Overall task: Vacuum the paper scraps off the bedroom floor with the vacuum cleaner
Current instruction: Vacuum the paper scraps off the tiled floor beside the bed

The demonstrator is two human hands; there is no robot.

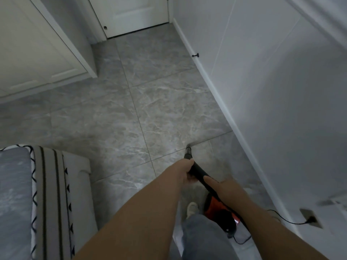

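Red-black vacuum cleaner [216, 205], no legible label

A white door [129, 14] is standing far ahead of the grip, a white wardrobe [37, 53] sitting off to its left. A patterned bed edge [50, 194] is lying left, a wall socket [309, 217] sitting right.

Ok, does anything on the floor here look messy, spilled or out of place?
Nothing much stands out. No paper scraps show on the grey floor in this view. The one loose thing is the vacuum cord, which trails across the tiles to a wall socket, close behind the person's foot.
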